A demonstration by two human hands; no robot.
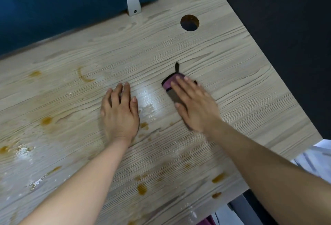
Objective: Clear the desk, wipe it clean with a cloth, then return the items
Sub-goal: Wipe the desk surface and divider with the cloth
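Nearest the viewer, along the bottom of the frame, brown spots [141, 189] and white crumbs [36, 182] mark the desk [232, 74] between the two forearms. At centre, the left hand [120, 112] lies flat, palm down, fingers slightly spread, touching only bare wood. Just right of it, the right hand [193, 104] presses flat with fingers spread on a purple and grey cloth [171, 88], which shows beneath the fingertips. Beyond the hands the wood is unoccupied up to a round cable hole [189, 22] at upper centre-right and a blue partition [71, 1] with its metal bracket [132, 4] at upper left. The desk's edge runs diagonally down the right side.
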